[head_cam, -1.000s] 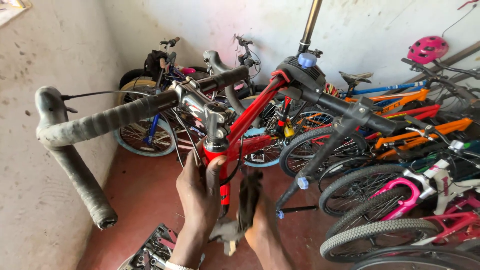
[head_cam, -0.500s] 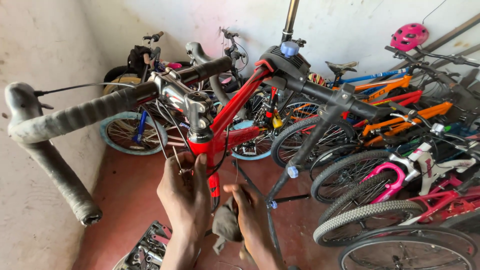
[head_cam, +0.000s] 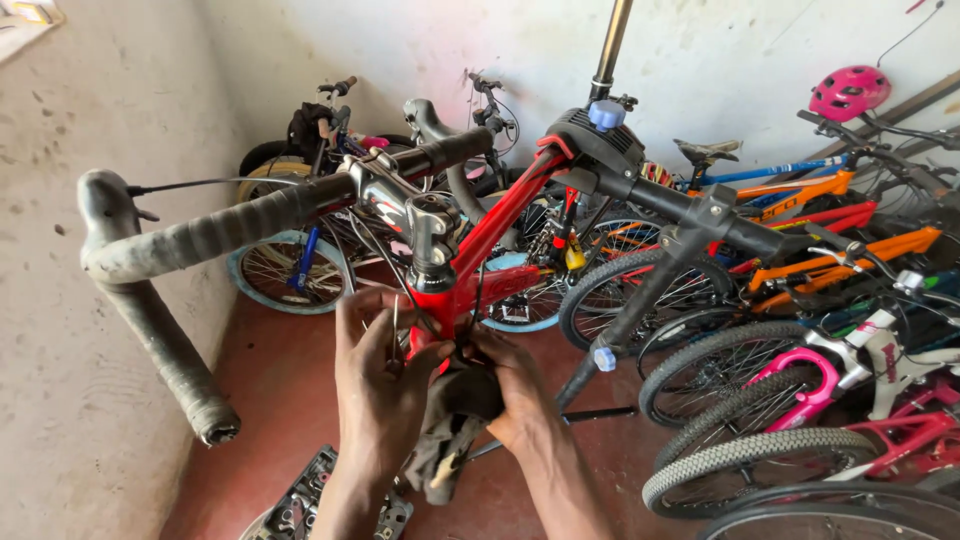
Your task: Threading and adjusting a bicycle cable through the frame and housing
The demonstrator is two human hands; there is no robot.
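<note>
At the bottom middle of the frame, two hands meet under the front of a red bike frame point(head_cam: 495, 240). The left hand point(head_cam: 375, 375) is curled around the lower part of the front tube, and a thin metal tool point(head_cam: 394, 335) seems to stick up between its fingers. The right hand point(head_cam: 515, 385) is closed on a dark rag point(head_cam: 450, 430), pressing it against the same spot. The rag hangs down loose below the fingers. Both hands sit close together, likely so one can steady the part while the other wipes or covers it.

At the bottom left, a tray of tools point(head_cam: 310, 500) lies on the red floor, near the arms.

Higher up, the curved handlebar point(head_cam: 190, 245) with grey tape sweeps across the left side, right in front of the view. A black repair stand clamp point(head_cam: 610, 150) grips the bike at the upper middle and holds it off the floor.

Farther back and on the right, many more bikes point(head_cam: 800, 250) lean packed together along the wall. A pink helmet point(head_cam: 848, 92) hangs at the upper right.
</note>
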